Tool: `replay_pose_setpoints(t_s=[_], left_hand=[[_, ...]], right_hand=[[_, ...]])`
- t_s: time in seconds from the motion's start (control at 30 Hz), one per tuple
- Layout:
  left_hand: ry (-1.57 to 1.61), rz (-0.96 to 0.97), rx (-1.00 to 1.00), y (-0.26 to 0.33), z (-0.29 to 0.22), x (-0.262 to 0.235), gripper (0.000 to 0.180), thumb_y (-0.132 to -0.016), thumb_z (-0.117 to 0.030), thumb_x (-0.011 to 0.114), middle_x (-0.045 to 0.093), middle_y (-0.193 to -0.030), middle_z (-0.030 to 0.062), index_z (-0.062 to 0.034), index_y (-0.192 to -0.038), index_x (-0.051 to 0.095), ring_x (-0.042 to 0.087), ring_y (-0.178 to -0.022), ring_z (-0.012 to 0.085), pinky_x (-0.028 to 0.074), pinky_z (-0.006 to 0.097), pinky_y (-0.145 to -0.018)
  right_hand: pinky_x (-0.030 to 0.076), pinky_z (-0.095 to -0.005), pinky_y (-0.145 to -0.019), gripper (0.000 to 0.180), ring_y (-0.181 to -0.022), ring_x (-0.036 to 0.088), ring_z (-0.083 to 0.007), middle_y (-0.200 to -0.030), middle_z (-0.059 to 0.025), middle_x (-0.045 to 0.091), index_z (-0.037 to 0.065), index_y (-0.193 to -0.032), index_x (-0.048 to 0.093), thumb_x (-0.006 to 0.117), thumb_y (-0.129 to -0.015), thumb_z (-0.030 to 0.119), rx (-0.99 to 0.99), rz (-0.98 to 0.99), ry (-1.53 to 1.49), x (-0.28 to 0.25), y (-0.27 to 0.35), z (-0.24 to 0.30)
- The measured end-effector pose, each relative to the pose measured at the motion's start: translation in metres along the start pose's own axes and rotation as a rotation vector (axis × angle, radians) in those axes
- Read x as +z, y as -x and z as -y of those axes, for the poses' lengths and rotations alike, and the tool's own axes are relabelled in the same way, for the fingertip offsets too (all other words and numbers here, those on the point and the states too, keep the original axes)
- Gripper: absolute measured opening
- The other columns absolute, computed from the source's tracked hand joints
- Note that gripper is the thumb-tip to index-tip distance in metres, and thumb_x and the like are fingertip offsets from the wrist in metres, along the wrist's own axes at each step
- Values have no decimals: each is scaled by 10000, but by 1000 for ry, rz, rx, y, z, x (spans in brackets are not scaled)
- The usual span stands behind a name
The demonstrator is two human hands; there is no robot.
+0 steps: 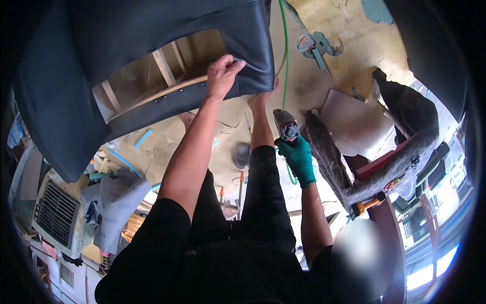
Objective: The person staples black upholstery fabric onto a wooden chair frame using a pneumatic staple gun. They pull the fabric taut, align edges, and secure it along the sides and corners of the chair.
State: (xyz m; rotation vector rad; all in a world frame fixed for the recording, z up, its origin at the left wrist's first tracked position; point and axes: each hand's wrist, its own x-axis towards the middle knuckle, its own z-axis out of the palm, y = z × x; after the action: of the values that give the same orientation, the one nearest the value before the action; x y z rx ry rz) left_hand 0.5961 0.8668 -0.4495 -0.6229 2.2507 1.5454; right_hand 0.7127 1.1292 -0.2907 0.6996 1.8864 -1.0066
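My bare left hand [223, 76] pinches the edge of the dark leatherette cover [152, 30] and pulls it over the lower wooden rail of an upholstered seat frame [167, 68] that stands in front of me, its bare wood showing through the opening. My right hand [298, 157], in a green glove, holds a grey pneumatic staple gun [286, 126] below and to the right of that corner, apart from the cover. A green air hose [284, 50] runs from the gun away across the floor. My legs in black shorts stand between the two arms.
Grey felt cloth [405, 126] hangs over a red frame at the right, with an orange-handled tool [367, 205] below it. A white board [354, 121] and a teal tool [316, 45] lie on the dusty floor. Grey cut patterns [116, 197] and a louvred cooler [55, 213] stand at left.
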Motion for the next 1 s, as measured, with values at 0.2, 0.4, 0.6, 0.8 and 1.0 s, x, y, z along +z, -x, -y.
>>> replay_pose_setpoints(t_s=[0.2, 0.4, 0.6, 0.8, 1.0], left_hand=[[-161, -91, -41, -13, 16, 22, 377, -929, -386, 754, 650, -768, 79, -30, -901, 634, 615, -735, 224, 483, 371, -687], [-356, 117, -111, -31, 3, 9, 553, -970, -567, 645, 681, -838, 86, -14, -959, 647, 640, -848, 237, 483, 428, -768], [-396, 353, -271, -34, -30, -4, 911, -857, -757, 644, 726, -1111, 294, 123, -1083, 713, 685, -1137, 398, 493, 449, -1009], [-118, 202, -349, -44, -32, 20, 929, -861, -693, 708, 661, -1281, 308, 167, -1208, 647, 627, -1251, 367, 461, 409, -1069], [444, 32, -501, -55, -50, 39, 1095, -801, -589, 852, 465, -1569, 207, 123, -1504, 406, 412, -1465, 269, 313, 388, -1218]], right_hand=[[545, -382, -652, 324, -701, 731, -223, -768, -136, 729, 10, -1087, 672, 737, -856, 228, 28, -88, 36, -23, -2, -24], [551, -360, -653, 302, -680, 719, -201, -757, -119, 724, 21, -1081, 678, 707, -859, 225, 93, -104, -20, -41, -6, -42], [532, -330, -635, 271, -672, 696, -159, -756, -72, 726, 41, -1062, 691, 700, -877, 240, 143, -68, -75, -48, -9, -60], [539, -336, -648, 293, -682, 712, -178, -759, -82, 733, 46, -1081, 696, 707, -878, 257, 128, -68, -87, -52, -11, -72], [538, -352, -639, 279, -659, 708, -181, -725, -87, 728, 52, -1074, 687, 724, -869, 237, 159, -82, -125, -52, -10, -85]])
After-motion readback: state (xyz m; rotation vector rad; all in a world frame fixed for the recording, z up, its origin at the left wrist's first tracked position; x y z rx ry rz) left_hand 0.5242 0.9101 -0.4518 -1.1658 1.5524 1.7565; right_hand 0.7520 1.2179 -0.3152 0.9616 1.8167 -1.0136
